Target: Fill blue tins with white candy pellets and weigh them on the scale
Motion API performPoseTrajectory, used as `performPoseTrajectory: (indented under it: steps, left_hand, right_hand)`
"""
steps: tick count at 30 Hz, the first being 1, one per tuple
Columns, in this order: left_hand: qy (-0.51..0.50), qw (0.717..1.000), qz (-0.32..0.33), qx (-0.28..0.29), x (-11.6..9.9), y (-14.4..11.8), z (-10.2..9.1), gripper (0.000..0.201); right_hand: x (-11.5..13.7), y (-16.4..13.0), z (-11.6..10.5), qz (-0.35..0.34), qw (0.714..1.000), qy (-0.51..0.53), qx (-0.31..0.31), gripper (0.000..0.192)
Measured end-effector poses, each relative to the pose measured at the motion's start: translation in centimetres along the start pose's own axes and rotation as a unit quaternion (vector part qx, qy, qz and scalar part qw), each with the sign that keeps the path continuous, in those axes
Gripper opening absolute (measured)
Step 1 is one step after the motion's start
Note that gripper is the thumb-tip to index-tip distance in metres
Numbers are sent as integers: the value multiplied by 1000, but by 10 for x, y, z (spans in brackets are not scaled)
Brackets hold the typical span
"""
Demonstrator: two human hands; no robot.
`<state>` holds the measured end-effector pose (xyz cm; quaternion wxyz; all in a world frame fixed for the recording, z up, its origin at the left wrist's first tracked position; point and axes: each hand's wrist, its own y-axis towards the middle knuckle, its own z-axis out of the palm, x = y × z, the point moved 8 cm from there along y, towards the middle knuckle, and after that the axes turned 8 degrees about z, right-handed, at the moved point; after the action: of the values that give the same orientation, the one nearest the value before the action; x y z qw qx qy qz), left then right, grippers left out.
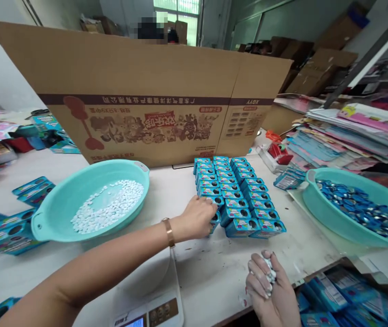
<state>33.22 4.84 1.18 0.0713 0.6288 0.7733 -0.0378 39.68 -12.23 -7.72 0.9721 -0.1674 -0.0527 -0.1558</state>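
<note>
While the left hand [197,218] reaches across the bench [214,272] to the block of small blue boxes [236,195], its fingers curl onto the near-left box of that block, touching it; can't tell if they actually grip it. Gold bracelet [169,231] on that wrist. Right hand [271,290] sits low at the near bench edge, palm up, fingers cupped together around a clump of white pellets [269,268].

Boxes stand in three tight rows mid-bench, round hole in each top face. Left of them: a teal basin [88,202] with a loose layer of the same white pellets. Right: a second teal basin [350,213] full of dark blue round pieces, partly off frame. A white scale [153,299] sits near edge, under the left forearm, display cut off.

Bench top is white, scuffed and dusty. More blue boxes lie loose at far left [6,222] and in a bin below the right edge [344,295]. A large brown carton [146,91] with printed cartoon art, upside down, stands behind the rows. Stacks of printed card sheets [350,131] pile at the right, a red item [279,152] just in front of them.

Room: storage space, more cartons behind, window at back, grey walls.
</note>
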Motion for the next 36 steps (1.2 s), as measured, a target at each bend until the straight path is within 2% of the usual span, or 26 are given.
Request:
performPoseTrajectory:
  steps: [2, 4, 6, 8, 11, 14, 16, 18, 20, 21, 25, 28, 31, 34, 36]
  left_hand:
    - [21, 999, -13, -35, -6, 9, 6, 22]
    - [26, 995, -13, -94, -9, 10, 1, 43]
    - [18, 986, 5, -167, -10, -4, -16, 72]
    - [10, 973, 12, -232, -4, -37, -41, 87]
    - [24, 954, -62, -293, 26, -125, -79, 81]
    - [53, 926, -208, -311, 64, -245, -101, 71]
    - [41, 907, -301, -292, 77, -328, -98, 71]
    - [18, 890, -367, -269, 73, -397, -85, 73]
    - [7, 880, -405, -247, 57, -444, -62, 76]
    - [8, 878, -417, -237, 47, -458, -48, 79]
    - [26, 857, -453, -245, 12, -477, 9, 87]
    - [45, 828, -473, -296, -2, -477, 35, 75]
    - [32, 825, -448, -343, -9, -468, 36, 58]
    - [10, 841, -391, -375, -14, -444, 16, 51]
    - [-3, 850, -345, -399, -15, -417, 0, 50]
  right_hand:
    - [-4, -1, 7, 9, 1000, -8, 10, 8]
    - [-8, -4, 14, 15, 1000, -13, 17, 8]
    - [-10, -7, 22, 17, 999, -17, 22, 9]
    - [-14, -9, 28, 22, 999, -31, 26, 11]
    - [-25, -13, 36, 37, 997, -58, 29, 12]
    - [-41, -16, 42, 63, 995, -78, 29, 13]
    - [-55, -15, 44, 90, 991, -91, 23, 15]
    - [-71, -11, 46, 122, 987, -104, 18, 18]
    - [-89, -6, 49, 146, 982, -116, 21, 20]
    - [-99, -4, 52, 155, 980, -120, 26, 21]
    - [-133, -1, 66, 174, 975, -135, 36, 19]
    - [-149, -1, 74, 180, 970, -160, 25, 18]
    - [-152, -4, 76, 177, 967, -180, 18, 20]
    - [-145, -6, 72, 166, 970, -178, 18, 23]
    - [-141, -8, 70, 165, 970, -174, 25, 23]
